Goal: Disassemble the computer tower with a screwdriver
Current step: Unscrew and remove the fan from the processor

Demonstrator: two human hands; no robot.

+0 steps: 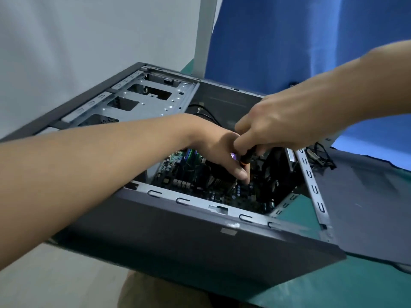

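currently: dark grey computer tower lies on its side on the green worktop, open face up, with motherboard and silver drive cage exposed. right hand closes its grip round the black-and-orange screwdriver handle, and the tool points down into the case. left hand reaches in beside it, fingers down by the shaft; pinching or only touching, cannot tell. tip hidden.

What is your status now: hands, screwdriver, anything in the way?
Right hand grips screwdriver handle. Left hand reaches down inside open computer tower, beside the shaft; grip unclear. Tip hidden behind left fingers.
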